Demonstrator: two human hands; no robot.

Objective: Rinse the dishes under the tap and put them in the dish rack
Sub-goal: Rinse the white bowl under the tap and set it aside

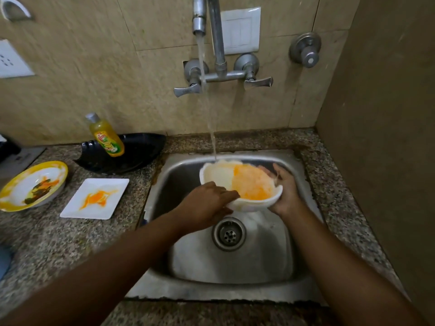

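Observation:
A white bowl (pixel 221 177) smeared orange inside is held tilted over the steel sink (pixel 289 243). Water from the tap (pixel 199 22) runs onto its far left rim. My right hand (pixel 286 191) grips the bowl's right edge, thumb inside the rim. My left hand (pixel 209 204) holds the near left rim, with fingers over the edge. On the counter to the left lie a yellow-rimmed plate (pixel 21 184) with green and orange stains and a white square plate (pixel 77 203) with an orange smear.
A yellow dish-soap bottle (pixel 106 137) stands on a black tray (pixel 138 151) behind the plates. The sink drain (pixel 228 234) lies below the bowl. A wall runs close along the right side. Tap handles (pixel 188 89) jut out above the sink.

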